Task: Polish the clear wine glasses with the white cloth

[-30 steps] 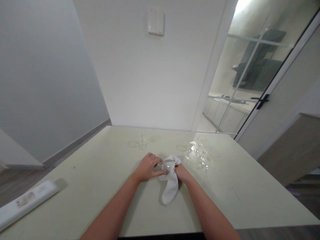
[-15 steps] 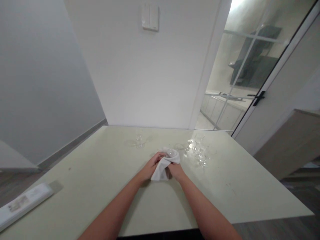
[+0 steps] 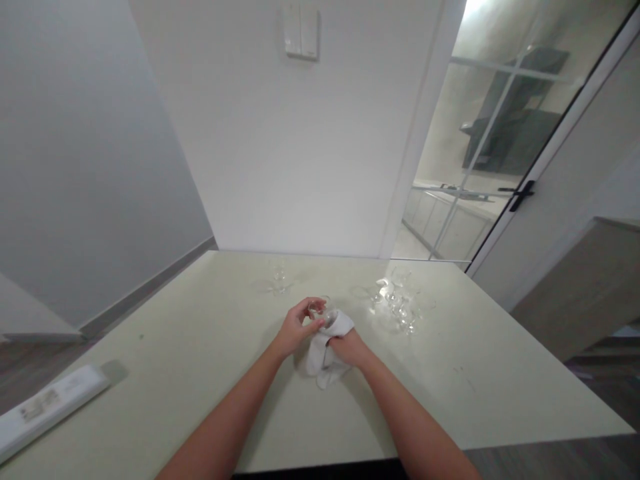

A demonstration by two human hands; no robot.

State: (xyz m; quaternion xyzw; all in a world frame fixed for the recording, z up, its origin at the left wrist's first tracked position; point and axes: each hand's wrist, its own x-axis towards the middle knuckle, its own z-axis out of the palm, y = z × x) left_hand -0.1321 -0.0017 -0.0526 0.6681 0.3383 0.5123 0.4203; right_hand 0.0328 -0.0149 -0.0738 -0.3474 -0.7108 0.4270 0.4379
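My left hand [image 3: 296,328] has its thumb and fingers curled round a small clear drinking glass [image 3: 329,317], which is tilted above the table. In my right hand [image 3: 349,345] is a white cloth [image 3: 317,357], bunched against the lower right side of the glass. Part of the cloth hangs down between my wrists. The right fingers are mostly hidden in its folds. What shape the glass has below the cloth is covered.
On the pale table [image 3: 200,373], several clear glasses [image 3: 397,303] stand close together at the back right. Another clear glass [image 3: 279,275] stands at the back left. A long white box [image 3: 50,408] lies at the left edge. Behind the table rises a white wall [image 3: 300,167].
My left hand has turned and the glass shows more, out of the cloth. The cloth has slipped lower and hangs farther toward me with my right hand.
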